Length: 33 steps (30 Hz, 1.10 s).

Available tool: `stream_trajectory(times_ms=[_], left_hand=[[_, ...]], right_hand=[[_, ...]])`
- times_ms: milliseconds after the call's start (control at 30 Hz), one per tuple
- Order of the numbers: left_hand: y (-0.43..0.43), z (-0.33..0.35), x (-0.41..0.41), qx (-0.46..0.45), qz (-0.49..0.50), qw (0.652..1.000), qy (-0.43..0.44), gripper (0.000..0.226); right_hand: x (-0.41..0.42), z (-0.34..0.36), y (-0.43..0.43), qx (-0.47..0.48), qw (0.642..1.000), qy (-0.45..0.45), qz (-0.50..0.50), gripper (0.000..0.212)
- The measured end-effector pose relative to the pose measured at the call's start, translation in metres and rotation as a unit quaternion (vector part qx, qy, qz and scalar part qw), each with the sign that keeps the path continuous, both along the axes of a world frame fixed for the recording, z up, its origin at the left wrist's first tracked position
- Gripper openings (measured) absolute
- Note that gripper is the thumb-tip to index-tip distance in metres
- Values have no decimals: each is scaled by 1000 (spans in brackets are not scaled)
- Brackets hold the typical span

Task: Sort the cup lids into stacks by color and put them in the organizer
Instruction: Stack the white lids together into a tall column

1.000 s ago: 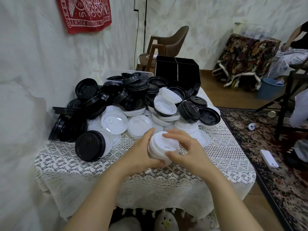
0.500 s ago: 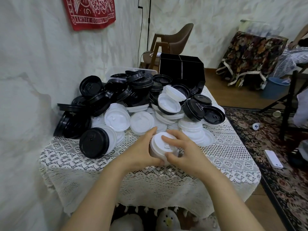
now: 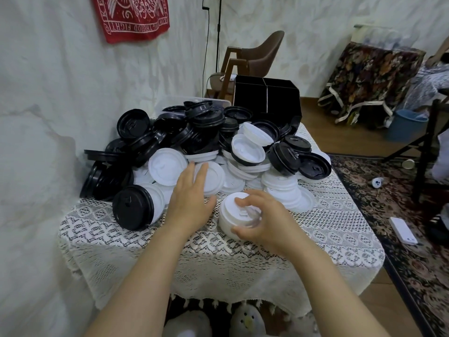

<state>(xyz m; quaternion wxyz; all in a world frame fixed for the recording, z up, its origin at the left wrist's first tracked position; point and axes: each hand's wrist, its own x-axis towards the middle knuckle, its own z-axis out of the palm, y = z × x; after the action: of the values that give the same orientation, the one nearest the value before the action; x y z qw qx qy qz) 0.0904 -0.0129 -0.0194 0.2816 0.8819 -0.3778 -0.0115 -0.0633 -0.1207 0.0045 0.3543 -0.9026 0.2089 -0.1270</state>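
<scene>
Presently the sorting step is in hand and nothing appears filed yet. The right hand [image 3: 264,222] curls round a short white stack [image 3: 230,210] of nested lids standing on the lace tablecloth [image 3: 340,229], with the thumb against its near wall and the blurred fingers over its top. The left hand [image 3: 188,200] is released, fingers straight and flat, over the edge of a loose white lid [image 3: 216,178] at the foot of the mixed pile [image 3: 199,127]; whether the fingertips touch it cannot be told. By judgement, whites are being gathered. The next move calls for taking that lid by its rim and seating it dome-up on the stack so the rims nest. The black organizer [image 3: 267,98], a box divided by upright partitions, stands at the table's far end behind the pile, and its interior is too dark to read. The lids are thin moulded plastic discs with a raised dome, sip slot and rolled rim, the black ones glossy and the white ones matt. The open-weave cloth could snag a rim that is pushed across it.
</scene>
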Motion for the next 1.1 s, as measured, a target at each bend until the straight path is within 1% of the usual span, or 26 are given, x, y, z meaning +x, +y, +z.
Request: stream_trajectory(times_ms=[67,200,367,467,533,600,667,733,800,933,1000,1100], left_hand=[[-1,0,1,22,3,1000,-21,79],[-2,0,2,2,10,998,-56,77],[-1,9,-3,-38,49,998,-8,74],[2,16,-4,-34,41,999,-5,84],[6,20,-5,-6,14,1000,-16,84],[10,24,-7,41,-5,998,-37,79],[13,26,-9,97,1,993,-66,77],[14,28,-13,139,17,987,-73,78],[15,28,-17,177,13,983,-51,81],[21,31,-22,264,-59,963,15,92],[26,35,-20,271,-82,958,36,91],[31,38,-14,252,-95,962,55,92]], right_hand=[[0,-1,0,-4,1000,-3,2,58],[-1,-4,0,-5,1000,-9,9,58],[-3,-5,0,-1,1000,-18,10,57],[-3,-5,0,-3,1000,-15,12,58],[-3,-5,0,-5,1000,-14,15,57],[-4,-5,-1,-1,1000,-20,16,57],[-6,-5,-4,1,1000,-25,10,57],[-9,-6,-8,0,1000,-30,2,58],[-12,-7,-12,11,999,-39,-5,58],[-15,-10,-15,26,999,-38,6,59],[-15,-11,-15,28,999,-35,7,60],[-15,-12,-15,38,999,-36,11,60]])
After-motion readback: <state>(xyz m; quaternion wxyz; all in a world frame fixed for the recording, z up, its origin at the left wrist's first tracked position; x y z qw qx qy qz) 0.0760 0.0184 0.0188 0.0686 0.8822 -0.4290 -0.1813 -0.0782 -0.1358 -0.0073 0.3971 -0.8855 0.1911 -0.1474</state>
